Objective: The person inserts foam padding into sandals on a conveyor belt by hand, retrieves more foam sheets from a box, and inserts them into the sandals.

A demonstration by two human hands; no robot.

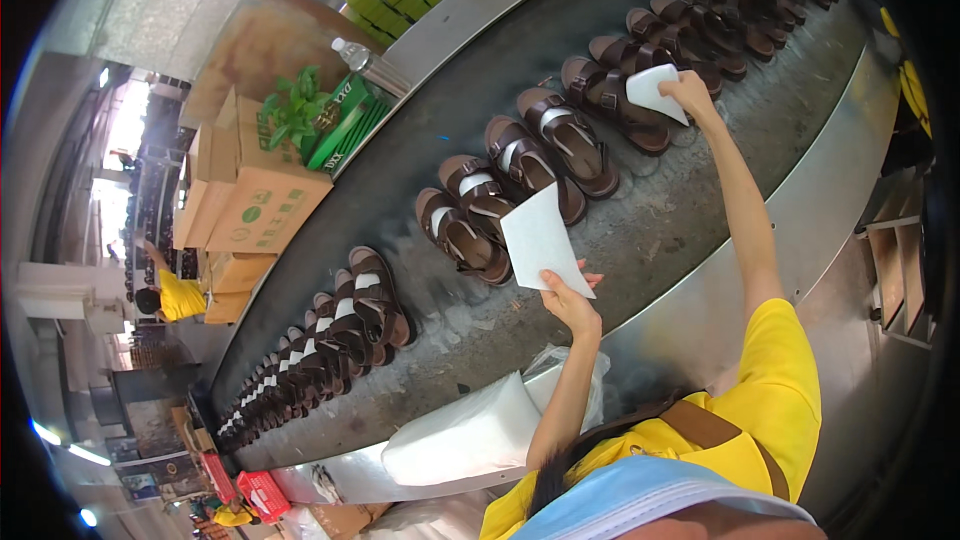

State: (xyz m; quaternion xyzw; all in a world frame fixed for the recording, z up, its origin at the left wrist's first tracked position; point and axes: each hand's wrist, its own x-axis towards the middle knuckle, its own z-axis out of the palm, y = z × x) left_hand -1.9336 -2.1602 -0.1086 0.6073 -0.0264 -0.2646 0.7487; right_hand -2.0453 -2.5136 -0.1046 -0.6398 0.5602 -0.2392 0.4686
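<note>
My left hand (pixel 572 306) is closed on a stack of white sheets (pixel 543 236), thumb on top, held above the belt in front of some brown sandals. My right hand (pixel 688 96) reaches farther out and pinches a white sheet (pixel 650 88) by its edge. That sheet is over the strap area of a brown buckled sandal (pixel 607 100); whether it touches the strap I cannot tell. Beside it, the sandal to the left (pixel 570 135) has white material under its straps. The farther sandals (pixel 715 25) show no white under theirs.
A dark conveyor belt (pixel 640 200) carries more sandals with white inserts (pixel 330 340) at the left. A pile of white sheets (pixel 460 435) lies on the near metal edge. Beyond the belt stand cardboard boxes (pixel 265 195), a plant (pixel 297 112) and a bottle (pixel 370 65). Another person (pixel 178 295) is far left.
</note>
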